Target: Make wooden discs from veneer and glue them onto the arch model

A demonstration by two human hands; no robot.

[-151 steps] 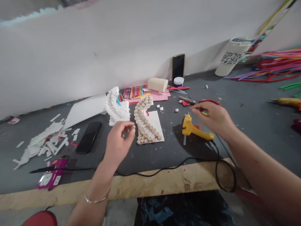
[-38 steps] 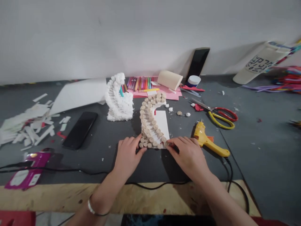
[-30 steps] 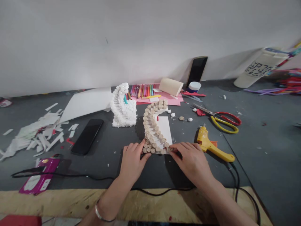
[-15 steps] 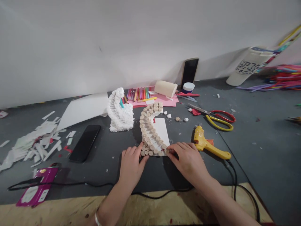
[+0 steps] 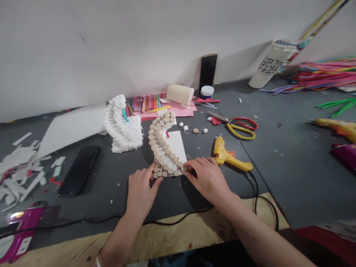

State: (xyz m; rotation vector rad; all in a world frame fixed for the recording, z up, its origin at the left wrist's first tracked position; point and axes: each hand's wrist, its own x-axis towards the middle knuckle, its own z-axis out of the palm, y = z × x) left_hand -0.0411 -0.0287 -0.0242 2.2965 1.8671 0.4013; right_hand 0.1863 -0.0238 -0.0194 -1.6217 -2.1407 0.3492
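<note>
- Grey bench point(image 5: 278, 159): disc staircase model point(image 5: 162, 146).
- Left hand point(image 5: 141, 189) fingers flat, unclenched, against its corner; right hand point(image 5: 207, 178) fingers pinch end disc point(image 5: 183, 168).
- I judge it light, brittle; grip card base point(image 5: 178, 142).

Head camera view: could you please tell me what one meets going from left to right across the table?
Purple packet, black phone, white paper sculpture, curved model of paper rolls, yellow glue gun, second glue gun.

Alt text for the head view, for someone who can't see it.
The left hand and right hand touch the near end of a curved strip of beige rolls on a dark table. A glue gun lies to its right, a white model behind it.
</note>
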